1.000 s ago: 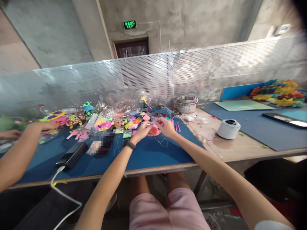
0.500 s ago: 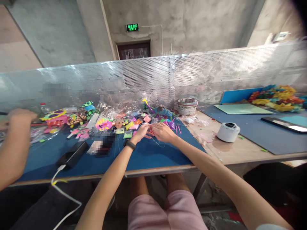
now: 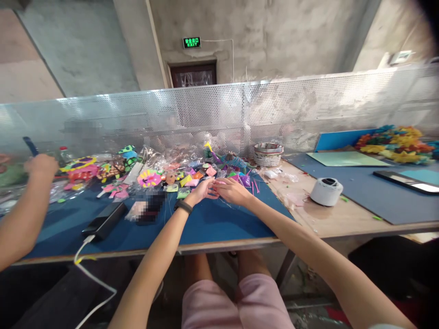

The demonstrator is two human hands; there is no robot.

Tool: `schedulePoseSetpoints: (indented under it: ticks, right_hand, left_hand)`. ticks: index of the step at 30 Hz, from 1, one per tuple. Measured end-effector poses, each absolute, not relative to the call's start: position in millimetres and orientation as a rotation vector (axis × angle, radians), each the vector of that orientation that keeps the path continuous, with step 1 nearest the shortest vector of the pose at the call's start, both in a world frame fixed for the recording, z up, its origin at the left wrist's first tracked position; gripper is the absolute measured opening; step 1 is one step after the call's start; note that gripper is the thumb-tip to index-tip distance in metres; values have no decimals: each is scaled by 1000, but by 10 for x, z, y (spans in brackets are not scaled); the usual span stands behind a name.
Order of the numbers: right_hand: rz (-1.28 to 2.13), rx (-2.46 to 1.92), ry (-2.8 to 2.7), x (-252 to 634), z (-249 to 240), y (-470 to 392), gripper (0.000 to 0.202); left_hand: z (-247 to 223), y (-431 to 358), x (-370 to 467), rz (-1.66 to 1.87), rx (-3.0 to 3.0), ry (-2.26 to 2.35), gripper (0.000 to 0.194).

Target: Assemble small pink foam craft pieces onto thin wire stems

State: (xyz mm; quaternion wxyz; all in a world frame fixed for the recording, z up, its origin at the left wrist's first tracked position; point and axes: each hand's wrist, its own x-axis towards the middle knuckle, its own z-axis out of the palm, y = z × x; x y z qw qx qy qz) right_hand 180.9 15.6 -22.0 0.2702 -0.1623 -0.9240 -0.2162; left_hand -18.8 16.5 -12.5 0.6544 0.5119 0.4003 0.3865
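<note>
My left hand [image 3: 203,192], with a dark band on its wrist, meets my right hand [image 3: 233,190] just above the blue mat [image 3: 219,224]. Fingers of both hands are curled and pressed together at the tips. A small pinkish thing seems to sit between them, mostly hidden by the fingers. Just beyond my hands lie several small coloured packets, among them a green packet [image 3: 183,193], an orange packet [image 3: 198,175] and a purple packet [image 3: 245,180]. A blue and purple animal figure [image 3: 233,161] stands behind them.
A black power bank [image 3: 104,220] with a white cable lies left, near a blurred-out dark object [image 3: 152,208]. Another person's hand [image 3: 43,167] grips a dark blue tool [image 3: 31,146]. Right are a basket [image 3: 268,154] and a white roll-shaped object [image 3: 325,192]. A perforated metal screen [image 3: 291,112] stands behind.
My fingers have shifted slightly while staying together, and the thin clear strand below them shows less. At the left, the other person's hand has raised the dark blue tool upright.
</note>
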Motion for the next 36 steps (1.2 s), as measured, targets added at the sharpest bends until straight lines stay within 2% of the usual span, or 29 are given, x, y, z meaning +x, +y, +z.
schedulePoseSetpoints:
  ticks: [3, 10, 23, 36]
  right_hand:
    - [-604, -439, -2499, 1819, -240, 191, 24]
    - [-636, -456, -2511, 1833, -255, 207, 22]
    - [-512, -547, -2450, 1888, -251, 221, 20]
    - [-372, -613, -2402, 1968, -213, 254, 22]
  left_hand:
    - [-129, 147, -184, 889, 1264, 908, 46]
    - [-156, 127, -176, 897, 1394, 932, 48]
    - [-181, 167, -199, 903, 1450, 992, 36]
    - [-225, 207, -188, 1013, 1493, 987, 36]
